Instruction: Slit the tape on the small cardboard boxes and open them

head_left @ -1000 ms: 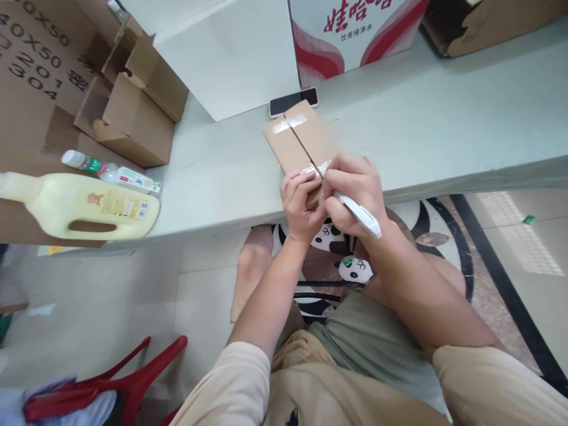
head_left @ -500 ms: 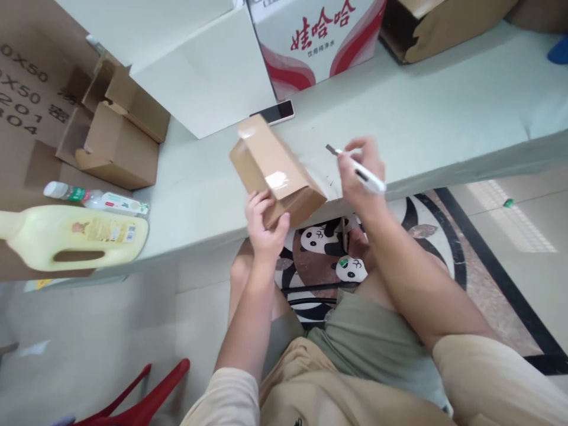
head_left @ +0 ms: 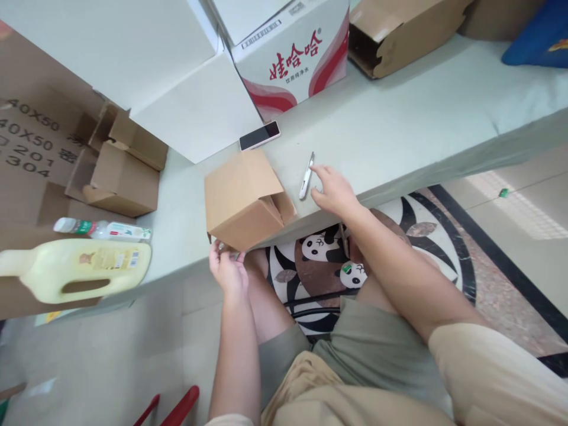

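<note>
A brown cardboard box (head_left: pixel 244 198) rests on the pale green tabletop near its front edge, with flaps at its right end partly folded. My left hand (head_left: pixel 228 269) is at the box's lower left corner, its fingers bent at the underside; whether they grip the box is unclear. A white utility knife (head_left: pixel 306 176) lies on the table to the right of the box, blade end pointing away from me. Just right of the knife, my right hand (head_left: pixel 332 189) has its fingers apart and holds nothing, the index fingertip close to the knife.
A phone (head_left: pixel 260 135) lies behind the box, before white cartons (head_left: pixel 199 106). Brown boxes (head_left: pixel 126 177), a small bottle (head_left: pixel 110 231) and a yellow jug (head_left: pixel 89 269) are at the left. Another brown box (head_left: pixel 408 38) and a blue item (head_left: pixel 539 38) stand at back right.
The knife has left my right hand and lies on the table. The box, tilted in my left hand before, now sits lower and further left on the table. My left hand has shifted down and left.
</note>
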Available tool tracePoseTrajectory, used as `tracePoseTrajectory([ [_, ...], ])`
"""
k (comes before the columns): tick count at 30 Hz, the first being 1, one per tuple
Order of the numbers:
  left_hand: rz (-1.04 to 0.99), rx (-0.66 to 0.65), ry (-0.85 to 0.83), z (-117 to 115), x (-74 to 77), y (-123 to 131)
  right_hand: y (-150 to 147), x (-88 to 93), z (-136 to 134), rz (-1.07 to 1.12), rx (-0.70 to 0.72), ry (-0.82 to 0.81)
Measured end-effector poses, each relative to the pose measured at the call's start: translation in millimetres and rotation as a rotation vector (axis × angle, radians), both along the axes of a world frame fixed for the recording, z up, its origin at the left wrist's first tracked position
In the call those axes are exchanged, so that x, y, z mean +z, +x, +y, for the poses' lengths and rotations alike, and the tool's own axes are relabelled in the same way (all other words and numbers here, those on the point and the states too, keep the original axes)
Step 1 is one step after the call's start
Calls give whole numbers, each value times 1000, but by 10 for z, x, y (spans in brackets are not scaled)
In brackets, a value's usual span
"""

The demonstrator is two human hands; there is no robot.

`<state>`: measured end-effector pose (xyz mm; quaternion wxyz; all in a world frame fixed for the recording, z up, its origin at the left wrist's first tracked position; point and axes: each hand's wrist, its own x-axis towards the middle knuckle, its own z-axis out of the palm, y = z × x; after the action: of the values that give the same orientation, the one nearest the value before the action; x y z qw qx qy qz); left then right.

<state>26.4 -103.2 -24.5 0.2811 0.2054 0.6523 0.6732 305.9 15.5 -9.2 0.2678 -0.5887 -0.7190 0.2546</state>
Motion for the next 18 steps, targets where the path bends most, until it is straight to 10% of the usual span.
tracePoseTrajectory([
  [8,-87,-207,-71,31,-114,-112,-163,12,-164,145,438,-91],
  [18,-21,-349,-31,-48,-264,-166,-216,87,-202,544,405,-272],
])
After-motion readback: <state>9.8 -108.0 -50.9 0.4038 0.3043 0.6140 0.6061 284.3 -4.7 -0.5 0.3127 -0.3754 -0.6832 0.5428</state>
